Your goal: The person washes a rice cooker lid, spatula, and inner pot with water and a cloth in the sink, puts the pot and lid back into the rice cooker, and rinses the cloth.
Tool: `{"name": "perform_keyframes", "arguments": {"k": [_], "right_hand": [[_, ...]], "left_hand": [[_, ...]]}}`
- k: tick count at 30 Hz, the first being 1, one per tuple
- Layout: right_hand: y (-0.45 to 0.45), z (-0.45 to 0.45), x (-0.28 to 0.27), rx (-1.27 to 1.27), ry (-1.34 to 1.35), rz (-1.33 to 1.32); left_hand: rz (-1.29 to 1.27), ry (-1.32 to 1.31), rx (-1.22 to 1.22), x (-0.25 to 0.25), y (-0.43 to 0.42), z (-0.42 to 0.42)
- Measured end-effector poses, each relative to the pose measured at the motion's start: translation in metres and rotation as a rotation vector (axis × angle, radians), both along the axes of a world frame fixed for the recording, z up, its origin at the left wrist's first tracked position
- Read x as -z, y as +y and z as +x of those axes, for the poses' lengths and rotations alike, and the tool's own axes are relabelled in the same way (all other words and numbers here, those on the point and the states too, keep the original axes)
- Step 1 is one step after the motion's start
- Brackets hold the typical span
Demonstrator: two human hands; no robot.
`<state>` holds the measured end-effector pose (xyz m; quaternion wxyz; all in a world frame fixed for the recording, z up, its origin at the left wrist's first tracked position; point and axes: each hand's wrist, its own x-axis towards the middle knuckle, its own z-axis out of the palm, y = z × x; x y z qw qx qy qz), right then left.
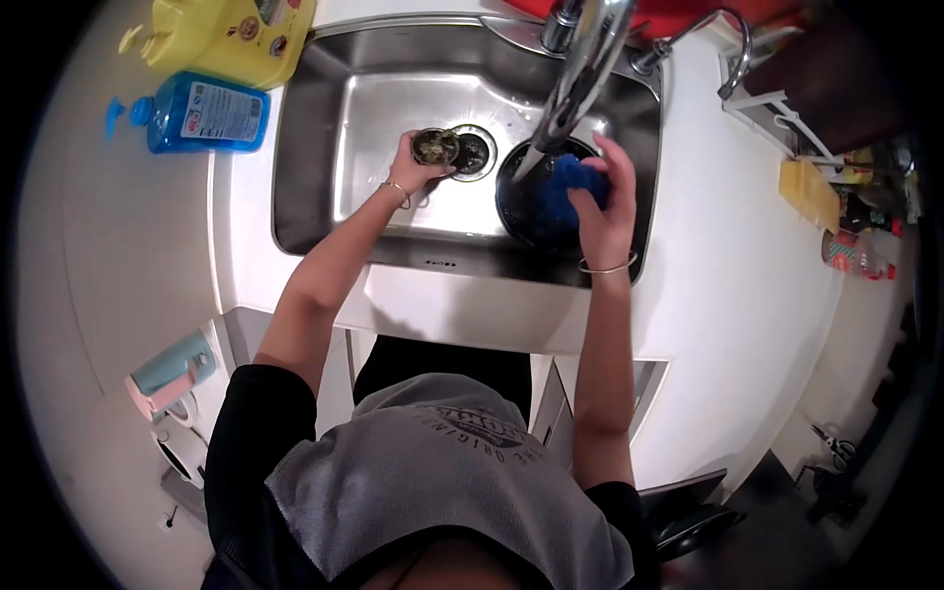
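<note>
A small round container [436, 147] with dark greenish bits inside is held in my left hand [413, 169], above the sink [379, 108] and just left of the drain [473, 153]. My right hand [612, 202] has its fingers and thumb around a blue cloth or sponge [573, 187]. Beneath that blue item lies a dark round pan or bowl [521, 218] in the right part of the sink. The metal faucet [565, 108] reaches down close to the blue item, and part of the pan is hidden by my hand.
A blue soap bottle [221, 113] and a yellow jug [231, 39] stand left of the sink. A smaller curved tap [736, 59] is at the back right. Farther right are a yellow item [809, 195] and a red-capped bottle [855, 255].
</note>
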<state>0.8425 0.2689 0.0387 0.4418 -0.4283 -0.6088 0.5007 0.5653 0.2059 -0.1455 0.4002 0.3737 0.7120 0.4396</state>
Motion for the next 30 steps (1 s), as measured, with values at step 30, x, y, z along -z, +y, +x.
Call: {"name": "perform_keyframes", "arguments": {"k": [30], "right_hand": [[-0.015, 0.000, -0.042, 0.006, -0.360, 0.079]], "left_hand": [[-0.131, 0.344, -0.028, -0.003, 0.028, 0.048]]}}
